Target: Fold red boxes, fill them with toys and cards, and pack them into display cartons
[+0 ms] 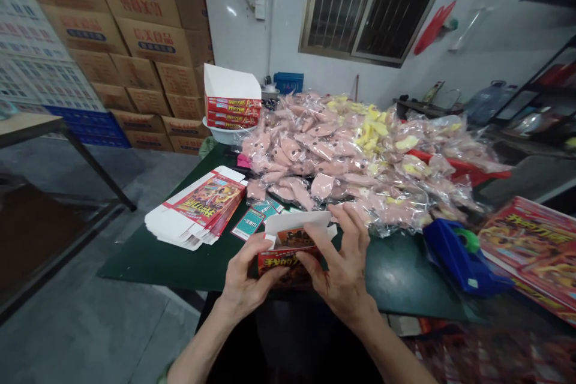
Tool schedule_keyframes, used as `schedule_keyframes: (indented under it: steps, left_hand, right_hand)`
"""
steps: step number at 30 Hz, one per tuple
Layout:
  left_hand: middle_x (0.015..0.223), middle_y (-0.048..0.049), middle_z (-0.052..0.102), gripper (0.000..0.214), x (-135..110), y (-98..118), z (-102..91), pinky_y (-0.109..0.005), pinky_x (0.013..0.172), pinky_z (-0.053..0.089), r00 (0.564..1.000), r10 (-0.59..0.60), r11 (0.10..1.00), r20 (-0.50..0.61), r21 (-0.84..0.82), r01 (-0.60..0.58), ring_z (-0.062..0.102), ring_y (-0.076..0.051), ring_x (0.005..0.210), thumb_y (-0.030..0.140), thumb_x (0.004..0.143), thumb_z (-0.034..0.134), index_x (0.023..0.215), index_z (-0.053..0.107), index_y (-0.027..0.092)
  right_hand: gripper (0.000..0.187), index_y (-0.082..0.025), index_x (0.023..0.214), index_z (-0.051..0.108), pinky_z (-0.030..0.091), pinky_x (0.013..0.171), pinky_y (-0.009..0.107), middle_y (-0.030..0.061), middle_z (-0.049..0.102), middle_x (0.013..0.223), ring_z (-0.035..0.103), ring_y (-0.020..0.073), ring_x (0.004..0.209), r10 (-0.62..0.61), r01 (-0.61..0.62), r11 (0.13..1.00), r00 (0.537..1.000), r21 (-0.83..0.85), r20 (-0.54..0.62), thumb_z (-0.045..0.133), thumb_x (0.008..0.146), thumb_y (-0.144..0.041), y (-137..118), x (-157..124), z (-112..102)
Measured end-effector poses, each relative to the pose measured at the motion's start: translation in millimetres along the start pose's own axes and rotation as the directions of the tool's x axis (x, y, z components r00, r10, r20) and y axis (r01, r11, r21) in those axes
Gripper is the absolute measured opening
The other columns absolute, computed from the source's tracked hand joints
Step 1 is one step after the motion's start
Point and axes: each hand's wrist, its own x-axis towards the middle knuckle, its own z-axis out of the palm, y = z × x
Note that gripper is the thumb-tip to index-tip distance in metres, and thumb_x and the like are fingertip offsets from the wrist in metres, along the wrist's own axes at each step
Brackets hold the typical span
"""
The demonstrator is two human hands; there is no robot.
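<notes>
A small red printed carton (288, 264) with its white top flap raised is between my hands at the table's front edge. My left hand (249, 273) pinches the carton's left end, thumb on the front face. My right hand (344, 258) has its thumb on the front and its fingers bent over the open top and right end. Something brown and dark shows inside the opening, partly hidden by the fingers. Just behind the carton lie teal printed cards (252, 222). To their left is a fanned stack of flattened red and white cartons (202, 201).
Pink and yellow plastic-wrapped pieces (324, 144) are heaped across the back of the green table (180, 261). A blue tape dispenser (465, 261) and a larger red printed box (531, 240) are at the right. Filled cartons stand in a white display box (231, 87) at the back left.
</notes>
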Motion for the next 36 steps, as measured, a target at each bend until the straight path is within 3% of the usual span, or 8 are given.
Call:
schedule_keyframes:
  steps: [10,15,18,21,23,30,34,36]
  left_hand:
    - [0.115,-0.0103,0.062,0.044,5.0,0.8,0.1,-0.034,0.089,0.051,1.000,-0.029,1.000,0.006,0.001,0.029,0.060,-0.023,0.107,0.020,0.071,0.071,0.112,0.056,0.021]
    - [0.111,-0.0111,0.066,0.022,17.4,10.2,-1.4,-0.035,0.092,0.049,0.996,-0.062,0.997,-0.069,0.041,0.065,0.062,-0.022,0.105,0.021,0.081,0.058,0.102,0.064,0.018]
    - [0.101,-0.0075,0.070,0.015,27.7,15.3,-2.1,-0.029,0.083,0.052,0.994,-0.034,0.999,-0.101,0.039,0.038,0.066,-0.018,0.093,0.016,0.082,0.055,0.092,0.067,0.019]
    - [0.095,-0.0070,0.070,0.012,33.8,19.6,-4.0,-0.027,0.074,0.053,0.997,0.034,0.999,-0.068,0.019,-0.033,0.067,-0.018,0.087,0.013,0.081,0.056,0.086,0.066,0.018]
    - [0.094,-0.0073,0.070,0.010,35.1,22.0,-5.4,-0.028,0.073,0.053,0.997,0.047,0.999,-0.053,0.015,-0.046,0.066,-0.018,0.087,0.013,0.081,0.056,0.083,0.064,0.018]
    - [0.092,-0.0070,0.071,0.004,30.8,21.3,-0.9,-0.028,0.075,0.053,0.988,-0.127,0.989,-0.089,-0.093,0.119,0.067,-0.019,0.087,0.015,0.078,0.062,0.079,0.065,0.017]
    - [0.092,-0.0059,0.070,0.003,31.8,20.6,6.7,-0.027,0.072,0.053,0.948,-0.303,0.894,-0.100,-0.375,0.246,0.066,-0.017,0.086,0.018,0.075,0.066,0.077,0.064,0.017]
    - [0.088,-0.0036,0.069,0.021,35.8,22.6,7.5,-0.026,0.070,0.052,0.928,-0.371,0.802,-0.039,-0.517,0.299,0.065,-0.015,0.080,0.020,0.074,0.068,0.094,0.062,0.022]
  right_hand:
    - [0.027,-0.020,0.105,0.059,0.033,0.099,0.056,0.0143,0.020,0.145,0.025,0.0365,0.133,0.022,-0.039,0.996,0.980,0.085,0.196,0.060,0.082,-0.035,6.7,-0.6,1.9]
    - [0.023,-0.022,0.104,0.060,0.036,0.100,0.054,0.0125,0.020,0.148,0.028,0.0341,0.133,0.062,-0.119,0.966,0.969,0.230,0.240,0.059,0.083,-0.032,9.3,-3.2,5.7]
    - [0.036,-0.022,0.122,0.048,0.044,0.096,0.046,0.0158,0.026,0.146,0.040,0.0276,0.128,0.253,-0.260,0.853,0.964,0.453,0.077,0.053,0.087,-0.022,4.8,-14.1,15.0]
    - [0.040,-0.021,0.126,0.041,0.053,0.086,0.035,0.0167,0.046,0.131,0.058,0.0196,0.108,0.530,-0.380,0.638,0.848,0.669,-0.023,0.051,0.087,-0.018,-2.5,-26.6,25.9]
    - [0.033,-0.019,0.119,0.047,0.054,0.082,0.032,0.0127,0.058,0.114,0.063,0.0176,0.097,0.576,-0.410,0.574,0.818,0.708,0.006,0.053,0.086,-0.018,-6.1,-32.0,31.4]
    - [0.026,-0.022,0.107,0.056,0.053,0.077,0.031,0.0079,0.057,0.104,0.059,0.0170,0.095,0.279,-0.179,0.826,0.954,0.534,-0.113,0.050,0.084,-0.010,4.9,-30.9,23.2]
    - [0.020,-0.022,0.094,0.060,0.053,0.072,0.031,0.0084,0.056,0.108,0.061,0.0165,0.088,0.197,-0.138,0.838,0.979,0.527,-0.058,0.050,0.083,-0.008,7.9,-26.0,5.1]
    - [0.020,-0.022,0.095,0.059,0.053,0.075,0.032,0.0079,0.058,0.105,0.061,0.0169,0.090,0.245,-0.193,0.792,0.969,0.579,-0.012,0.050,0.084,-0.008,5.4,-25.7,0.4]
